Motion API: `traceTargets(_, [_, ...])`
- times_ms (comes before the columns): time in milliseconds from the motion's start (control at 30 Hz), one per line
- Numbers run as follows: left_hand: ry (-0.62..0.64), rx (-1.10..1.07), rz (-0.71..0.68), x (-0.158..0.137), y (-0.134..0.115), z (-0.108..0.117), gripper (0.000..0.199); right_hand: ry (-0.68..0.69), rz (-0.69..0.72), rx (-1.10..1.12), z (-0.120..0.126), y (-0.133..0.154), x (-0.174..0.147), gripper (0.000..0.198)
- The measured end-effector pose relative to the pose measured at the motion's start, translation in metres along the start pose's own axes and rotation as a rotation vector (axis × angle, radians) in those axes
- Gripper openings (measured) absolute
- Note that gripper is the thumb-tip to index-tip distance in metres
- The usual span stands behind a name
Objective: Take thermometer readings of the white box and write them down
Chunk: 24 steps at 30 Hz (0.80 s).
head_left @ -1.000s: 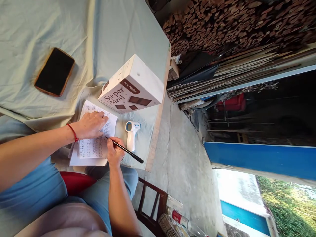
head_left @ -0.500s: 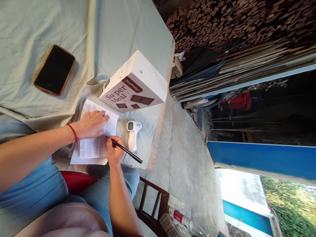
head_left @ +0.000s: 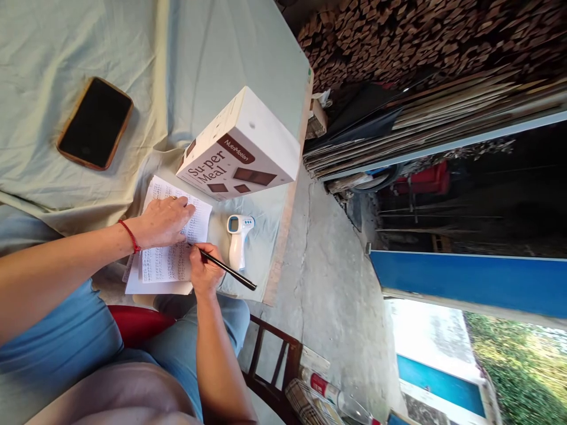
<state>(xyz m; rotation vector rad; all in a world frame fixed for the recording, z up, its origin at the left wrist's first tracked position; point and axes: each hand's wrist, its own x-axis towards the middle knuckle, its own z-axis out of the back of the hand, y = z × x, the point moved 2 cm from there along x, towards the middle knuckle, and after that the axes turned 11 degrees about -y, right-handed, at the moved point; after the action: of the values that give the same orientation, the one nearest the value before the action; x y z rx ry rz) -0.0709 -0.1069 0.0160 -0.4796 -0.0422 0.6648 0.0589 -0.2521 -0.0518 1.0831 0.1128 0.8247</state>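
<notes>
Sheets of paper covered in rows of handwriting lie stacked at the near edge of the cloth-covered table. My left hand rests flat on the top sheet, fingers stretched out, a red cord around the wrist. In my right hand a black pen is gripped, its tip down at the paper close to my left fingers. Just right of that hand lies a white and blue infrared thermometer. A white "Su-per Meal" box stands beyond the papers.
A phone in a brown case lies on the wrinkled tablecloth at the left. The table's wooden edge runs along the right. A dark wooden chair stands below it, near a bottle. Stacked firewood fills the background.
The view has shifted very slightly. Both hands, the pen and the papers stay in nearly the same places.
</notes>
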Motion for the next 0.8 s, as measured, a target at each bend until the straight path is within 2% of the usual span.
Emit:
traceTargets(167, [-0.004, -0.006, 0.003, 0.0, 0.0002, -0.0017, 0.043, -0.046, 0.011, -0.001, 0.0005, 0.0009, 0.0002, 0.032])
traceTargets(700, [-0.011, -0.01, 0.0, 0.0029, 0.0035, -0.0027, 0.04, -0.004, 0.042, -0.027, 0.0004, 0.0032, 0.0017, 0.032])
traceTargets(800, [-0.03, -0.023, 0.019, 0.0006, 0.0012, 0.0038, 0.035, -0.004, 0.031, -0.018, 0.0003, 0.0016, 0.0015, 0.03])
